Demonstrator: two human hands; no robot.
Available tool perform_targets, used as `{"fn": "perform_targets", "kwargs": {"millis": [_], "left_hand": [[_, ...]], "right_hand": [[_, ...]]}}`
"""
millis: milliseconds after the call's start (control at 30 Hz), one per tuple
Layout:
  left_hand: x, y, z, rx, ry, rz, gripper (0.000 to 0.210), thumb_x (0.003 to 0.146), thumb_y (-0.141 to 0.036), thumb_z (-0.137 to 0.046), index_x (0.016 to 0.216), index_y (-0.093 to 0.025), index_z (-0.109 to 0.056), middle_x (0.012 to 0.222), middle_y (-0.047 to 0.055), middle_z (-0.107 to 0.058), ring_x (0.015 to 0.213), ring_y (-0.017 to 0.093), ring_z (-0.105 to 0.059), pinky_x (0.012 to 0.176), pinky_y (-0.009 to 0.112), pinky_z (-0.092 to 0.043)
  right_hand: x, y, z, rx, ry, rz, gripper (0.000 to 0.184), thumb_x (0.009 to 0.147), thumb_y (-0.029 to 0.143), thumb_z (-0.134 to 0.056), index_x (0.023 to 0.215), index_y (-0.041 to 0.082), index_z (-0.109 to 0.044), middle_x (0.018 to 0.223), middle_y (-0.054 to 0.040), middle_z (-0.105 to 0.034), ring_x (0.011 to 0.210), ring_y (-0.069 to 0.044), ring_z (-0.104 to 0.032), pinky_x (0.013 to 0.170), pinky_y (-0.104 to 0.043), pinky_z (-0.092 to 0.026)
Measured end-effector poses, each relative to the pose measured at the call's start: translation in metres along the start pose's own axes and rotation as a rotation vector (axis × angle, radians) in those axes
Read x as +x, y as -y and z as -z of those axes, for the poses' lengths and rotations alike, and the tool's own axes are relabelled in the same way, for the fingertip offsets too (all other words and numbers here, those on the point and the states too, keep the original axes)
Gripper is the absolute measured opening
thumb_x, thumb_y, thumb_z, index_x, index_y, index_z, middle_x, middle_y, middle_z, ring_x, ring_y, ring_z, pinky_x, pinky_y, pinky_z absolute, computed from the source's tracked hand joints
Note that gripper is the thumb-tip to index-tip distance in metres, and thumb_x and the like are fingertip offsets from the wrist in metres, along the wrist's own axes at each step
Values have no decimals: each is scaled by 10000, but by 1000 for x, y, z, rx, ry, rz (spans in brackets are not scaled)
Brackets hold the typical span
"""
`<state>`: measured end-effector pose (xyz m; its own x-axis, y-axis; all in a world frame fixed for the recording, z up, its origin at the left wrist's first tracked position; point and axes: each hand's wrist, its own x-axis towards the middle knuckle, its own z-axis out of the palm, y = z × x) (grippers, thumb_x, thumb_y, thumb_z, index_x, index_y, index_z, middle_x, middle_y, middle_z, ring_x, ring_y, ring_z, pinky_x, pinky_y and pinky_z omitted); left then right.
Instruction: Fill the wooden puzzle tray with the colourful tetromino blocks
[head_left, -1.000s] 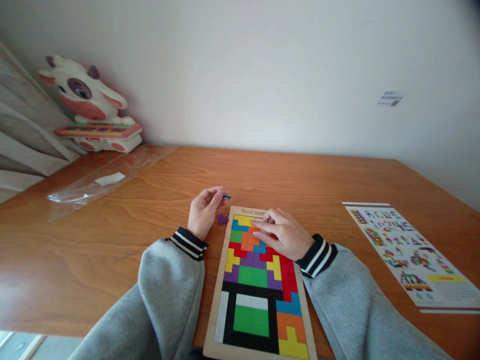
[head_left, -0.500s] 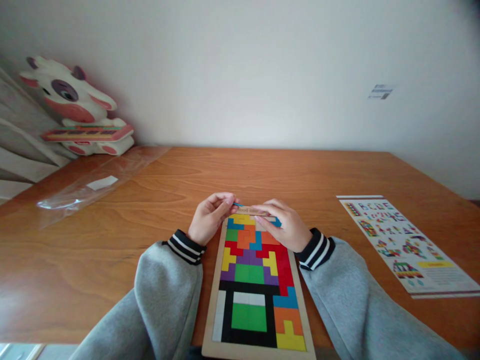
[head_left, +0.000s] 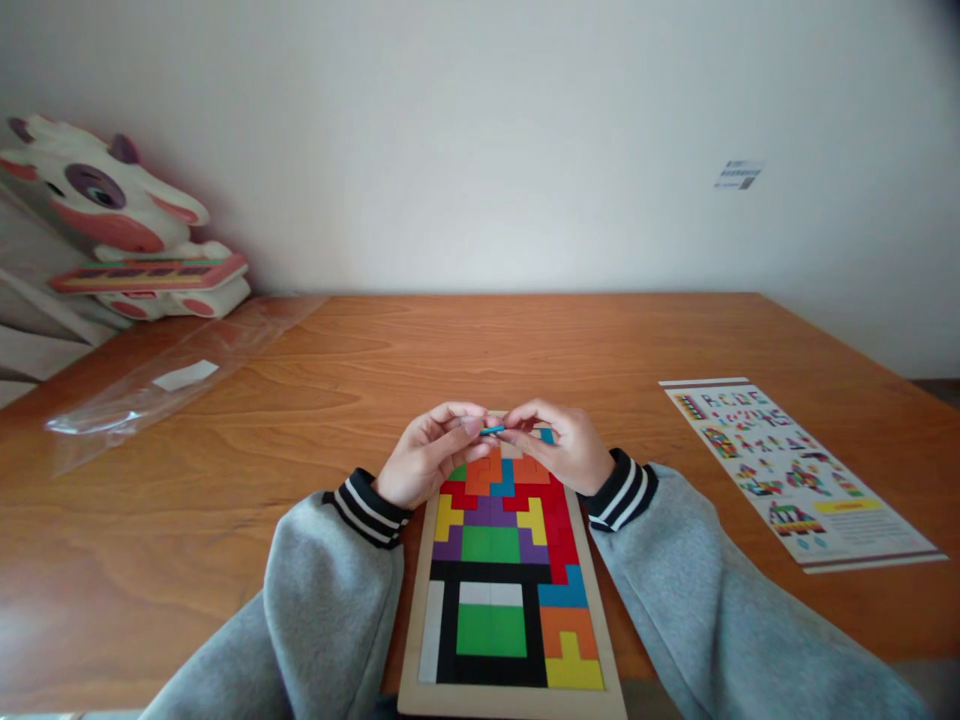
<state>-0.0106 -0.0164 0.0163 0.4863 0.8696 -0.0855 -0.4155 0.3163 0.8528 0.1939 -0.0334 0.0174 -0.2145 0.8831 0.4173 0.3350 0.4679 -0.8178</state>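
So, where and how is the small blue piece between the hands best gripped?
Probably by its ends, pinched between thumb and fingertips from left and right: the blue piece shows as a thin strip, nearly edge-on, over the board's far end. The left hand pinches its left end; the right hand is at the other, contact unclear.

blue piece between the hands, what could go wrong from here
The blue piece looks thin and is pinched at one end by the left hand, with the right hand at its other end, so it might slip and drop.

Both hands hide part of the board's far end, so they could nudge pieces there unseen.
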Motion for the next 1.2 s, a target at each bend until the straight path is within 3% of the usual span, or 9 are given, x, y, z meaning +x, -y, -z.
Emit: {"fn": "perform_targets", "kwargs": {"millis": [167, 367, 500, 733, 933, 1200], "left_hand": [[2, -1, 0, 59, -54, -62, 308, 724, -303, -848, 972, -186, -708, 1045, 62, -746, 833, 166, -724, 787, 286, -586], [4, -7, 4, 1, -126, -101, 284, 685, -326, -864, 869, -171, -714, 844, 28, -732, 692, 106, -666, 663, 214, -544], [3, -8, 2, -3, -125, -104, 281, 671, -318, -869, 838, -154, -713, 771, 16, -706, 656, 90, -630, 630, 193, -524], [3, -7, 0, -6, -117, -118, 268, 669, -317, -871, 803, -145, -717, 719, 12, -679, 632, 81, -595, 595, 175, -492], [4, -6, 2, 3, -94, -141, 250, 679, -316, -867, 796, -148, -724, 703, 12, -667, 624, 82, -574, 579, 178, -473], [3, -5, 2, 19, -97, -146, 248, 681, -310, -861, 800, -148, -716, 684, 8, -655, 602, 77, -560, 563, 181, -461]], "right_hand": [[5, -18, 18, -45, -13, -168, 252, 873, 446, -656, 930, 214, -735, 893, -44, -775, 785, -176, -703, 721, -313, -554], [2, -45, 32, -170, 127, -315, 331, 884, 494, -620, 937, 198, -757, 827, -43, -764, 680, -168, -655, 627, -300, -499], [2, -47, 32, -295, 148, -255, 321, 890, 486, -635, 922, 198, -774, 771, -36, -721, 623, -136, -574, 589, -275, -439], [2, -52, 32, -334, 169, -193, 229, 868, 412, -695, 949, 218, -786, 828, -39, -629, 655, -127, -550, 623, -274, -449], [1, -56, 34, -389, 102, -175, 303, 805, 466, -759, 967, 211, -758, 872, -44, -559, 765, -164, -568, 699, -300, -474], [3, -60, 40, -410, 118, -225, 398, 742, 537, -790, 943, 197, -735, 871, -51, -590, 772, -178, -570, 706, -310, -471]]}}
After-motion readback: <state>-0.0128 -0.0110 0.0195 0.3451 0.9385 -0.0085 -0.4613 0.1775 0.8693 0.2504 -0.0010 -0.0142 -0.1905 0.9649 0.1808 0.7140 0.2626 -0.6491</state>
